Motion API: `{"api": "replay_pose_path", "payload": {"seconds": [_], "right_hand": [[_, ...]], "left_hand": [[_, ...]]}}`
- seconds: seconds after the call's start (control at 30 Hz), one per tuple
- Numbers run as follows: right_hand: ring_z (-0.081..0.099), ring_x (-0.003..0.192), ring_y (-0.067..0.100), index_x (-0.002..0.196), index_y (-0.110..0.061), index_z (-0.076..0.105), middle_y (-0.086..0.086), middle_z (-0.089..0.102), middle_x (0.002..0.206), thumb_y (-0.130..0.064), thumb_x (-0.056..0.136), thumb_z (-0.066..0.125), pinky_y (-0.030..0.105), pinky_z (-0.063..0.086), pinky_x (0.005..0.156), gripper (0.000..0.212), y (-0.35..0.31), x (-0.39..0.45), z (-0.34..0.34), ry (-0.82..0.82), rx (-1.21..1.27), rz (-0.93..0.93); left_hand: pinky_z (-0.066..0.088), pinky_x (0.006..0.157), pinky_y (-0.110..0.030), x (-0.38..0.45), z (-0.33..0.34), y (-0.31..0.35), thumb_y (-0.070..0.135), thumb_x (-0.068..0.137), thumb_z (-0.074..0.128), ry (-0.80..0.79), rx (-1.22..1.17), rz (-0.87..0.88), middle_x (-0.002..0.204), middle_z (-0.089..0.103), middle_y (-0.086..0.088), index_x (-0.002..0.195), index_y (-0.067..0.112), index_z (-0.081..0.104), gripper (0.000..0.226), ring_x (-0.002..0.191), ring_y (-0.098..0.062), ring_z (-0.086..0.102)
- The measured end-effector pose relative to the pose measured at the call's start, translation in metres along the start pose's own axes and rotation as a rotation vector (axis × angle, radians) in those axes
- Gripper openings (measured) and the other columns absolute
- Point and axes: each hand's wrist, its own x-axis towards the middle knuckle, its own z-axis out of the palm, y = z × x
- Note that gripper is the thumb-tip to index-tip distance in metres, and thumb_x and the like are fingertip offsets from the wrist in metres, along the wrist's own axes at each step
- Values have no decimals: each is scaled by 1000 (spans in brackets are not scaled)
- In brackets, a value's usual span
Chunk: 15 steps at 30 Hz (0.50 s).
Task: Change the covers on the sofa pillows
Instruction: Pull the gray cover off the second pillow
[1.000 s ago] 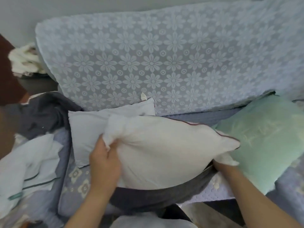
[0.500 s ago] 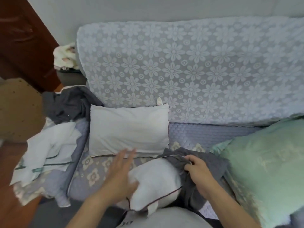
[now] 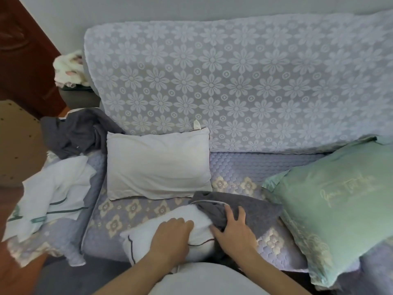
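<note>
A bare white pillow (image 3: 148,237) with dark piping lies at the sofa seat's front edge. Its right end sits inside a dark grey cover (image 3: 253,211). My left hand (image 3: 172,237) lies on top of the pillow, fingers curled down over it. My right hand (image 3: 234,228) rests on the grey cover's bunched opening, fingers spread, thumb against the pillow. A second bare white pillow (image 3: 157,165) leans at the sofa back. A mint green covered pillow (image 3: 336,203) lies to the right.
A lilac flower-patterned throw (image 3: 234,81) covers the sofa back. Another dark grey cover (image 3: 76,130) and a white cloth with green stripes (image 3: 53,192) are heaped on the left arm. A brown door (image 3: 23,56) stands at far left.
The white pillow came down from mid-air onto the seat edge. My left hand settled on top of it, and my right hand moved onto the grey cover's opening at the pillow's end.
</note>
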Motion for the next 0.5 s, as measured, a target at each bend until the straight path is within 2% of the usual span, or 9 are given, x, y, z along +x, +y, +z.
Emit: {"api": "replay_pose_path", "payload": {"seconds": [0.03, 0.1, 0.17, 0.23, 0.3, 0.33, 0.4, 0.43, 0.5], "right_hand": [[37, 137, 35, 155, -38, 13, 4, 2, 164, -70, 84, 49, 45, 46, 99, 86, 2, 1, 0, 38, 25, 48], [30, 136, 37, 150, -29, 24, 7, 19, 159, -56, 84, 55, 47, 43, 102, 78, 11, 8, -5, 132, 15, 112], [40, 128, 38, 140, -21, 30, 12, 39, 145, -38, 87, 59, 47, 47, 97, 63, 25, 17, -15, 151, 15, 152], [55, 116, 38, 127, -15, 34, 16, 55, 127, -20, 89, 54, 45, 50, 89, 43, 50, 29, -26, 160, 17, 208], [62, 109, 40, 114, -11, 38, 20, 62, 117, -12, 87, 52, 45, 51, 87, 30, 88, 37, -43, 207, 15, 314], [63, 108, 41, 111, -10, 40, 23, 63, 117, -11, 86, 54, 46, 52, 89, 29, 111, 41, -51, 220, 31, 373], [62, 109, 44, 112, -7, 44, 28, 61, 117, -12, 85, 56, 48, 52, 92, 30, 148, 42, -67, 243, 102, 510], [61, 108, 44, 113, -6, 45, 28, 61, 116, -12, 85, 56, 47, 52, 91, 30, 158, 42, -71, 250, 135, 569], [61, 108, 44, 116, -4, 48, 28, 61, 115, -14, 84, 57, 47, 52, 91, 34, 165, 43, -69, 245, 186, 619]], "left_hand": [[33, 49, -34, -6, -3, 2, 10, 56, 54, 32, -23, 75, 67, 31, 7, 72, 27, 30, 34, 59, -22, 48], [26, 40, -30, -12, -7, 5, 15, 45, 56, 123, 9, 156, 60, 22, 8, 66, 25, 21, 42, 48, -17, 41], [36, 40, -31, -16, -20, 4, 13, 49, 56, 221, -70, 146, 59, 35, 9, 66, 23, 31, 32, 54, -17, 47], [50, 47, -34, -16, -36, -10, 11, 54, 52, 371, -174, 78, 67, 53, 9, 69, 25, 50, 20, 63, -20, 57], [60, 61, -36, -21, -50, -41, 13, 59, 52, 519, -183, -45, 83, 72, 1, 83, 22, 73, 34, 77, -26, 69], [59, 71, -39, -25, -60, -60, 11, 62, 56, 550, -171, -157, 93, 76, -4, 94, 18, 77, 38, 86, -28, 72], [54, 84, -44, -34, -80, -99, 6, 73, 64, 550, -168, -434, 110, 75, -11, 108, 16, 76, 38, 102, -34, 70], [51, 86, -48, -40, -86, -117, 3, 76, 66, 525, -185, -534, 113, 73, -15, 111, 15, 75, 38, 106, -38, 67], [50, 88, -52, -46, -88, -135, -2, 78, 66, 500, -209, -597, 115, 72, -21, 114, 10, 74, 38, 108, -44, 65]]}}
